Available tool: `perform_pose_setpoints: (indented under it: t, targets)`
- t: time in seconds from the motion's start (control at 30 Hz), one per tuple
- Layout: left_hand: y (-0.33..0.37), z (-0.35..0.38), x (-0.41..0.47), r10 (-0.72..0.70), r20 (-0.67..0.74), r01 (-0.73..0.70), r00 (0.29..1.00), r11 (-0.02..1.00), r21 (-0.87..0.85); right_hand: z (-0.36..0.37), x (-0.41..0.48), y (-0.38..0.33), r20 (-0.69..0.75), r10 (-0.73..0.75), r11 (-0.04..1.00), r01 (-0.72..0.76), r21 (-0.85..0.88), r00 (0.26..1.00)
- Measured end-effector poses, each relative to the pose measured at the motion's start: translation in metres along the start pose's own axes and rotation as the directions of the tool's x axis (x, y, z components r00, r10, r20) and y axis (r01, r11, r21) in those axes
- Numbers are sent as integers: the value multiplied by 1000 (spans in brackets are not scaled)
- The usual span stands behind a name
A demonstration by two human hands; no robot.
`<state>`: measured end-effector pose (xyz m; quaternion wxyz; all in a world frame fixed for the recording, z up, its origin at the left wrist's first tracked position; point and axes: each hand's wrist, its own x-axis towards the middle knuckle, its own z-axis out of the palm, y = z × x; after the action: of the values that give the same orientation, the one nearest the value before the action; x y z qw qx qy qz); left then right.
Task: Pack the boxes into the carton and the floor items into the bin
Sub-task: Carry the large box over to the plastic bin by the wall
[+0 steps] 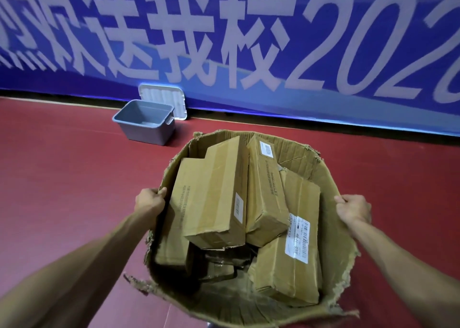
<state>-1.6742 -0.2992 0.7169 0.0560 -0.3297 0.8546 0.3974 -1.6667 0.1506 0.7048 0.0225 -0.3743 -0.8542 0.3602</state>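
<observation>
**Torn carton, filled, gripped at both sides**

Item 1: carton, brown, rim ragged (near edge worst), directly below the camera. The left hand grips its left rim and the right hand grips its right rim, fingers curled over the edge.
Contents: several brown boxes, stacked at angles, some labelled.
Item 2: grey bin, open, on the red floor beyond, well apart.
Item 3: white lid, leaning on the blue banner behind the bin.

You are looking down at a dark red floor that is running up to a blue banner stretching across the whole wall ahead, carrying large white lettering and glowing paler blue along its lower edge.
</observation>
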Motion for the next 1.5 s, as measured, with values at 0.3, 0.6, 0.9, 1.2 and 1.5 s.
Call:
perform_pose_setpoints:
  t: [0.3, 0.6, 0.9, 1.2, 1.5]
  targets:
    - [153, 13, 220, 43, -35, -41, 998, 997, 60, 109, 160, -169, -13, 48, 998, -47, 50, 999]
    - [286, 50, 426, -32, -50, 36, 998, 996, 82, 218, 336, -340, 78, 29, 999, -31, 29, 997]
    - [362, 68, 650, -98, -69, 103, 993, 992, 77, 349, 468, -502, 80, 19, 998, -14, -56, 997]
    - [412, 108, 886, -107, 35, 104, 994, 991, 88, 514, 588, -618, 32, 107, 986, -102, -133, 994]
    - [436, 215, 1086, -162, 27, 156, 986, 977, 147, 682, 736, -647, 62, 74, 963, -55, -264, 995]
